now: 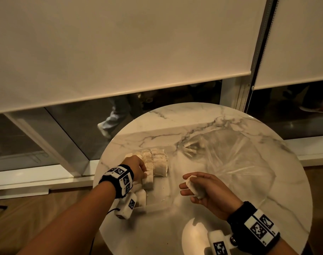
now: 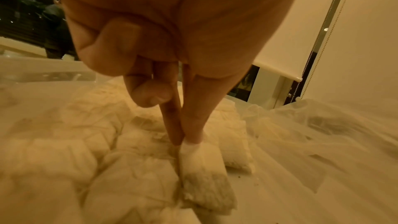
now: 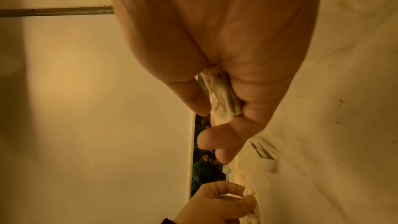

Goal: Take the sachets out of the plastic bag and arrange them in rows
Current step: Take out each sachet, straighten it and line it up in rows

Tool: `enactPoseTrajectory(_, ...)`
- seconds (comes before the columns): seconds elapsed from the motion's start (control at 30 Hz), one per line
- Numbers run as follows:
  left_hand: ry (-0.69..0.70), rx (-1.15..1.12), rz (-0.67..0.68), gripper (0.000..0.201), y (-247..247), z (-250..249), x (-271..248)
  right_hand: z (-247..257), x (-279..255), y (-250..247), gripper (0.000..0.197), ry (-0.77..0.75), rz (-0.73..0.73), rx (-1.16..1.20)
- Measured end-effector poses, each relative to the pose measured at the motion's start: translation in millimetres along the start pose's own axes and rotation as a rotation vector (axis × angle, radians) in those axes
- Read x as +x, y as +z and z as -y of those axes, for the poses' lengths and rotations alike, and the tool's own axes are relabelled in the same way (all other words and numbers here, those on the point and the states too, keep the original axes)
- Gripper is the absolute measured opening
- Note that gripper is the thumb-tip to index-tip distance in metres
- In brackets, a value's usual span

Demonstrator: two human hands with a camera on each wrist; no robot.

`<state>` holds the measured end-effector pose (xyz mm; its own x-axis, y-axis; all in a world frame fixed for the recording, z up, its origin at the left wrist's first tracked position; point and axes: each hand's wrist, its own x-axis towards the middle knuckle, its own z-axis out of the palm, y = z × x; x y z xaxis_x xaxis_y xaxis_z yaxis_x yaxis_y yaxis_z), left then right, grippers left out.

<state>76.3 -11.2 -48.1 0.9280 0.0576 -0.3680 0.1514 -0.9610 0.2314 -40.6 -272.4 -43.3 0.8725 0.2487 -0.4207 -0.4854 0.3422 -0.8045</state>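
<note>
Plastic bag [image 1: 228, 161] holds apparently few sachets [image 1: 192, 147]; right hand [image 1: 210, 192] grips one.

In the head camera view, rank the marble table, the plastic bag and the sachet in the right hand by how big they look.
Largest to smallest:
1. marble table
2. plastic bag, spread on it
3. sachet held in the right hand, clearly smallest though nearest the camera

One plastic bag [image 1: 228, 161], two hands [image 1: 210, 190].
</note>
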Motion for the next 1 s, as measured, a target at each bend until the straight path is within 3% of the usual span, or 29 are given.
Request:
enactPoseTrajectory(0.2,-0.016,0.084,0.031,0.016,-1,-1,4,6,4,-5,0.022,-0.171,-0.178,0.129)
enactPoseTrajectory(0.43,0.007,0.106,0.046,0.018,-2,-1,6,11,5,-11,0.028,-0.194,-0.191,0.265)
enactPoseTrajectory(0.8,0.046,0.136,0.076,0.024,-6,3,4,7,6,-11,0.024,-0.215,-0.216,0.152)
enactPoseTrajectory(1.0,0.154,0.142,-0.025,0.008,-19,5,-23,6,2,-10,0.012,-0.284,-0.2,-0.144)
